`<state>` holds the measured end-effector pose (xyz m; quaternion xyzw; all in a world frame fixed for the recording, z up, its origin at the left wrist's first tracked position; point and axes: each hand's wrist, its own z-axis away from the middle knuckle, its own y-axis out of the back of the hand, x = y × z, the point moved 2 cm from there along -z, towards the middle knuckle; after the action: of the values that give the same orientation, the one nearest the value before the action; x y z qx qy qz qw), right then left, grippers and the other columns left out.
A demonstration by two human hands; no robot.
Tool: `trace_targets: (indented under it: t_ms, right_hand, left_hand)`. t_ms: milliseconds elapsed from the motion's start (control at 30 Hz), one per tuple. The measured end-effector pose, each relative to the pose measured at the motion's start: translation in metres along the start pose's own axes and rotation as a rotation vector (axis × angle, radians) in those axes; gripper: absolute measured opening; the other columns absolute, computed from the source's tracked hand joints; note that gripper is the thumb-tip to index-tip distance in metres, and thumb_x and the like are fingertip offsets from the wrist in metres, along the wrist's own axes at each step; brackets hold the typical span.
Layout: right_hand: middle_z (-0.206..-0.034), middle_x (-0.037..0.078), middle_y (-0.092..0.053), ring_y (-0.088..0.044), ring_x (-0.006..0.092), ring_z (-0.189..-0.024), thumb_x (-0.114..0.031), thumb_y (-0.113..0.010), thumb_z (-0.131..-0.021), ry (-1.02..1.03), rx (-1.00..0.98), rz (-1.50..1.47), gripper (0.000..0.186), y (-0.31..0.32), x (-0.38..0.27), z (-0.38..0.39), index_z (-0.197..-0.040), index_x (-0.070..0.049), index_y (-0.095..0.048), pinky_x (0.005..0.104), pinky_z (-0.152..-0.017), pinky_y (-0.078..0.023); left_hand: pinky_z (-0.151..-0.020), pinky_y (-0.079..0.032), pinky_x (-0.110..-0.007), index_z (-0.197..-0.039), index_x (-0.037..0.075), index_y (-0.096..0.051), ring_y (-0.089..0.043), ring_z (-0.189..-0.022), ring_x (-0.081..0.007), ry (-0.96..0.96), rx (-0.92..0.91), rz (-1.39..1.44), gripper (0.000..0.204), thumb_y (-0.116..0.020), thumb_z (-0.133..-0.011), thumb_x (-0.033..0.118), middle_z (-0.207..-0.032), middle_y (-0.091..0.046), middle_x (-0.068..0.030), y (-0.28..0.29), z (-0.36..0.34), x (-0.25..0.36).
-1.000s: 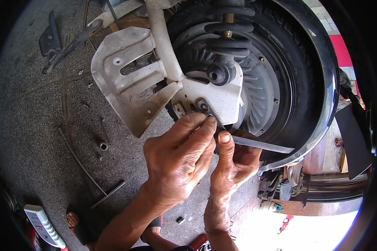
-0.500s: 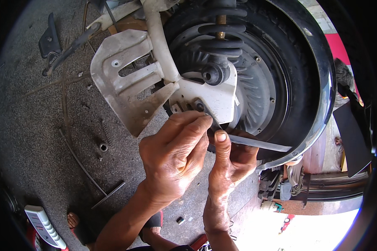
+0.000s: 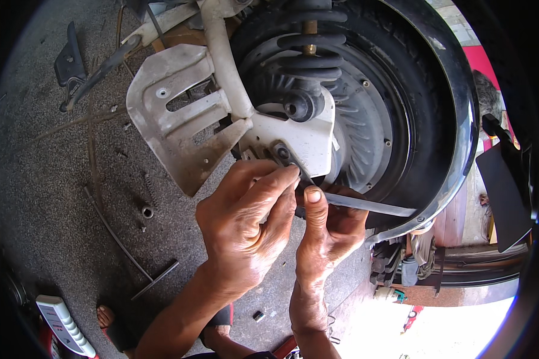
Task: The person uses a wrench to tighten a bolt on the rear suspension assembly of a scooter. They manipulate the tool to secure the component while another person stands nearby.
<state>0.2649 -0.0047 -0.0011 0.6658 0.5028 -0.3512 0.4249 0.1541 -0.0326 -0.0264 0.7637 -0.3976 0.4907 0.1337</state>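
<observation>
A flat metal fender stay [image 3: 377, 206] reaches from the glossy black fender [image 3: 466, 137] toward a white mounting plate [image 3: 308, 143]. My right hand [image 3: 329, 230] is closed around the stay, its thumb on the near side at the bend. Close beside it, my left hand [image 3: 242, 218] pinches thumb and forefinger together at the stay's dark upper end; whatever lies between those fingertips is too small to tell. Just above them a dark round bolt or bushing [image 3: 282, 152] sits on the plate. Behind the plate stands the wheel [image 3: 365, 128], with a black coil spring [image 3: 311, 57] over it.
A pale slotted metal bracket [image 3: 182, 107] juts out left of the wheel. On the speckled floor lie a T-handle wrench [image 3: 153, 281], a socket [image 3: 147, 211], a small metal cylinder [image 3: 259, 316] and a black plastic part [image 3: 72, 63]. A white-and-red case [image 3: 63, 323] lies lower left.
The view has shifted slightly. My left fingertips have shifted a little at the stay's upper end, showing more of it, while my right hand keeps its hold.
</observation>
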Motion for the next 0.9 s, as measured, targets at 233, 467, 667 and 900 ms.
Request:
trace_targets:
  t_ms: [233, 467, 667, 900]
  right_hand:
    - [-0.084, 0.012, -0.065, -0.068, 0.0171, -0.075, -0.004, -0.074, -0.083, 0.037, 0.001, -0.005, 0.031, -0.002, 0.000, 0.000, -0.098, 0.003, -0.047, 0.0270, -0.068, -0.056]
    - [-0.084, 0.012, -0.065, -0.068, 0.0170, -0.076, -0.004, -0.074, -0.083, 0.033, 0.008, 0.011, 0.032, 0.000, 0.001, 0.000, -0.099, 0.002, -0.048, 0.0262, -0.068, -0.055]
    - [-0.089, 0.010, -0.064, -0.063, 0.0142, -0.078, -0.007, -0.072, -0.085, 0.027, -0.004, 0.017, 0.027, 0.000, 0.001, 0.002, -0.101, 0.003, -0.053, 0.0292, -0.072, -0.055]
    - [-0.085, 0.010, -0.065, -0.066, 0.0155, -0.075, -0.004, -0.073, -0.083, 0.007, 0.004, -0.002, 0.030, 0.002, 0.004, 0.002, -0.100, 0.003, -0.049, 0.0266, -0.069, -0.055]
  left_hand:
    - [-0.053, -0.053, -0.030, -0.098, 0.005, -0.069, -0.067, -0.067, -0.0206, -0.139, 0.031, -0.107, 0.030, -0.073, -0.070, -0.005, -0.090, -0.065, -0.0075, -0.004, -0.002, 0.000]
    - [-0.047, -0.050, -0.031, -0.098, 0.007, -0.067, -0.064, -0.059, -0.0164, -0.057, 0.038, -0.201, 0.028, -0.078, -0.073, 0.008, -0.083, -0.060, -0.0040, 0.005, -0.003, 0.004]
    - [-0.043, -0.045, -0.033, -0.088, 0.008, -0.062, -0.057, -0.051, -0.0196, -0.037, -0.034, -0.302, 0.017, -0.075, -0.078, 0.012, -0.073, -0.052, -0.0032, 0.000, -0.005, 0.003]
    - [-0.046, -0.036, -0.025, -0.095, 0.000, -0.067, -0.047, -0.052, -0.0092, 0.017, -0.051, -0.181, 0.024, -0.074, -0.073, -0.004, -0.067, -0.052, -0.0015, 0.000, -0.004, 0.006]
